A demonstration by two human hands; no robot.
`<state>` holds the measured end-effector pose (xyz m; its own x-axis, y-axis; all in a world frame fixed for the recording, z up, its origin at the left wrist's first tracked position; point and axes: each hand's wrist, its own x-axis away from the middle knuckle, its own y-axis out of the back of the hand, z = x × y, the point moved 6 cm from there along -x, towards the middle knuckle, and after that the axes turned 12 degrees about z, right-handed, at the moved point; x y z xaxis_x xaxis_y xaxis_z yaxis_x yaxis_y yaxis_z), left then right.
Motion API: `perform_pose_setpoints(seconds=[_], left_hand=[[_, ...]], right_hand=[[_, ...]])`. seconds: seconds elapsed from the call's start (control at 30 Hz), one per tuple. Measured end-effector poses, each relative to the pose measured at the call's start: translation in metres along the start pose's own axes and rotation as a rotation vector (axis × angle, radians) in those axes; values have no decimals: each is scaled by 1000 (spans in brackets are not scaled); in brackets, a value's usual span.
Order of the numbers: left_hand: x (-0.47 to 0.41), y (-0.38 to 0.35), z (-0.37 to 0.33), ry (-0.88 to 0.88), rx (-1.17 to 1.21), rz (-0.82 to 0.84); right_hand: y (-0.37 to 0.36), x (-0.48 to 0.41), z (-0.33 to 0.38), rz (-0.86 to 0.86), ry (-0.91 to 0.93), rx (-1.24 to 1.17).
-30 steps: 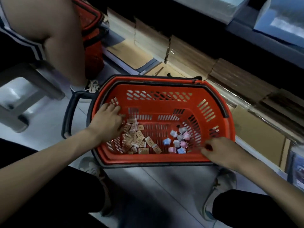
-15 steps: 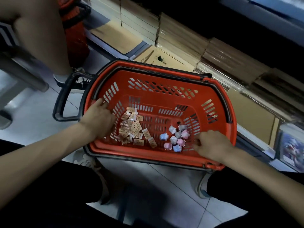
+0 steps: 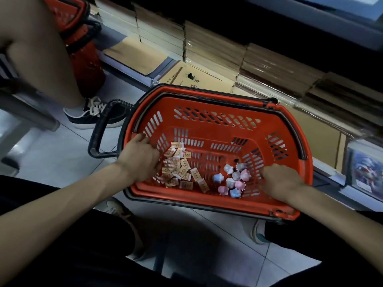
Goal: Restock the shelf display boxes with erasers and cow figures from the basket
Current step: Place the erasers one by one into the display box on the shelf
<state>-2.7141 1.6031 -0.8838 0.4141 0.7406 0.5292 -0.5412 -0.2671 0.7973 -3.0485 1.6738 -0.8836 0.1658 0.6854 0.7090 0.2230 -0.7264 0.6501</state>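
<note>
A: Small tan paper-wrapped erasers [image 3: 180,169], position noted?
B: Heaped in the left of the red slotted plastic basket [image 3: 207,104]. The fingers of the left hand [image 3: 141,160] are bent down onto the heap's edge; a grip cannot be told.
A: Pastel pink and blue cow figures [image 3: 233,181]?
B: Clustered at the right, just beside the right hand [image 3: 279,181]. Its fingers are curled under and hidden; hold undetermined.

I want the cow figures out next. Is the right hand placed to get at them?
Probably yes. The right hand is inside the basket, close beside the cow figures, which lie loose on its floor with nothing over them. The left hand is over at the erasers.
</note>
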Motion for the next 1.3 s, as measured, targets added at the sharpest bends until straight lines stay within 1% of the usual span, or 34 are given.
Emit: perform_pose_setpoints(seconds=[0.1, 0.2, 0.27, 0.37, 0.43, 0.53, 0.67, 0.77, 0.83, 0.9, 0.97, 1.07, 1.17, 1.3], left_hand=[[-2, 12, -3, -42, 75, -150], [-8, 17, 3, -102, 149, -220], [-10, 22, 10, -147, 153, -290], [-12, 32, 24, -159, 151, -402], [-14, 36, 33, -151, 170, -441], [-19, 33, 37, -174, 209, -446], [-25, 28, 35, -205, 236, -414], [-28, 26, 35, -217, 232, -403], [-30, 25, 35, -215, 245, -406], [-30, 25, 36, -196, 253, -425], [-30, 25, 36, -170, 257, -448], [-31, 25, 36, -148, 261, -447], [-32, 25, 36, -139, 261, -442], [-31, 26, 36, -141, 257, -456]], right_hand=[[10, -7, 16, -73, 51, 52], [24, -15, 39, -150, 151, 55], [34, -19, 55, -188, 224, 61], [40, -32, 79, -185, 297, 88], [40, -48, 96, -137, 341, 54], [29, -91, 130, -32, 407, -54], [14, -154, 180, 60, 487, -110], [0, -186, 207, 150, 499, -216], [-13, -200, 219, 137, 493, -268], [-24, -205, 228, 66, 495, -216], [-30, -203, 235, -13, 537, -199], [-31, -202, 244, -64, 591, -204], [-27, -199, 254, -35, 601, -159], [-26, -193, 257, -36, 591, -90]])
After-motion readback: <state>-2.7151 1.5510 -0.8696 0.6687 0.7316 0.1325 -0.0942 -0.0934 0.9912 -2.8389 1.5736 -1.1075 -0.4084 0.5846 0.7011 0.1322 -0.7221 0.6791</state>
